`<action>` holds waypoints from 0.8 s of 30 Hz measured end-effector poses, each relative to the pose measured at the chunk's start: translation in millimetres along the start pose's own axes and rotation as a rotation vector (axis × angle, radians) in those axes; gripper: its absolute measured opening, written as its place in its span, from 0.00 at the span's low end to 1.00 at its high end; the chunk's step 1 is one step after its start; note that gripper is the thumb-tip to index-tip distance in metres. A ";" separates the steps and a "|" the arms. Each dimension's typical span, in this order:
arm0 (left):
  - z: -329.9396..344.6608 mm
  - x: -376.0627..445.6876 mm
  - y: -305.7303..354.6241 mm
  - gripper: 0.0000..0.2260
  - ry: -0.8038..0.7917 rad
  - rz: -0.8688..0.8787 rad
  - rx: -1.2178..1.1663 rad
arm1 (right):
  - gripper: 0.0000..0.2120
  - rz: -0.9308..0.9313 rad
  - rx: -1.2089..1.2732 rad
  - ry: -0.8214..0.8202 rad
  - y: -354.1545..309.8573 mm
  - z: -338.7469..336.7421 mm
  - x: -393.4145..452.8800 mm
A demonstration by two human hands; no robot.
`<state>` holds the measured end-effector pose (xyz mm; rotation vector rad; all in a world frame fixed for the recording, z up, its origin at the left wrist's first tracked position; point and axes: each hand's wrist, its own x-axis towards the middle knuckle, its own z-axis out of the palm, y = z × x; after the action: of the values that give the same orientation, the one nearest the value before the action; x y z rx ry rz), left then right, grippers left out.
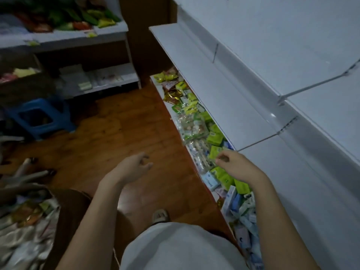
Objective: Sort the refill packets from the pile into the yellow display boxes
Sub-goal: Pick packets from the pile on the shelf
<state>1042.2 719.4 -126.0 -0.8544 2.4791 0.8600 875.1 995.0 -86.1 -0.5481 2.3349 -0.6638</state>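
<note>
Packets (196, 121) on low shelf (155, 82), under upper shelf (214, 90) — stool (41, 115) far left on floor (116, 129).

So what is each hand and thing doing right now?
left hand: fingers loosely curled, holding nothing, over the floor
right hand: fingers curled, above the packets; any grip unclear
green packets: jumbled on the low shelf
blue stool: upright on the floor
white shelf: bare

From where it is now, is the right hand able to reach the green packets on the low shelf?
Probably yes. The right hand hovers right at the green packets on the low shelf. The white shelf above overhangs them, but the front edge looks open.
</note>
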 end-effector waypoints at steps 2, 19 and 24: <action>-19.8 12.5 -24.8 0.22 0.039 0.001 -0.024 | 0.09 -0.024 -0.005 -0.035 -33.9 13.9 28.0; -177.9 202.8 -74.9 0.20 0.085 -0.090 -0.102 | 0.09 -0.162 -0.087 -0.150 -201.7 -12.8 294.0; -261.5 270.6 -62.1 0.18 0.255 -0.106 -0.053 | 0.10 -0.234 -0.081 -0.138 -266.8 -47.8 387.9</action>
<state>842.7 395.4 -99.6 -1.1679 2.6066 0.8277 624.2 593.9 -79.0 -0.8859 2.1952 -0.6175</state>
